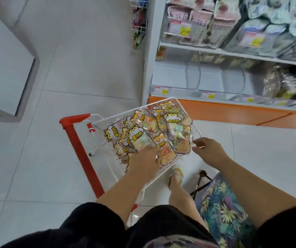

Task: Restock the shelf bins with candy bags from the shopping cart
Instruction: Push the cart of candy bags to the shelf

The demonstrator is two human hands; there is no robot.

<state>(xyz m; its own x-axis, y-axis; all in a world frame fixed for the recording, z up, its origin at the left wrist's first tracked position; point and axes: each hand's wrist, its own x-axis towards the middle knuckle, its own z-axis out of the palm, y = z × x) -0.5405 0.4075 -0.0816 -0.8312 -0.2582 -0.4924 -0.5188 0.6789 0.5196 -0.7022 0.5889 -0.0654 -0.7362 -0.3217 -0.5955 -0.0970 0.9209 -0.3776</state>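
A white wire shopping cart (186,109) with a red handle (75,120) stands on the floor in front of me. It holds several clear candy bags (175,122) printed with yellow cats. My left hand (144,162) lies on the near bags, its fingers curled on one with coloured candy (166,153). My right hand (209,149) is at the cart's right rim, thumb and fingers pinching the clear edge of another bag (181,145). Clear shelf bins (192,77) sit on the lowest shelf beyond the cart, and the nearest ones look empty.
The shelf unit has an orange base (224,111) and an upper shelf (233,52) packed with soft goods. A wire rack (138,25) hangs at its left end. A white pillar (5,72) stands left. My sandalled foot (176,174) and a floral fabric (220,208) lie beside the cart.
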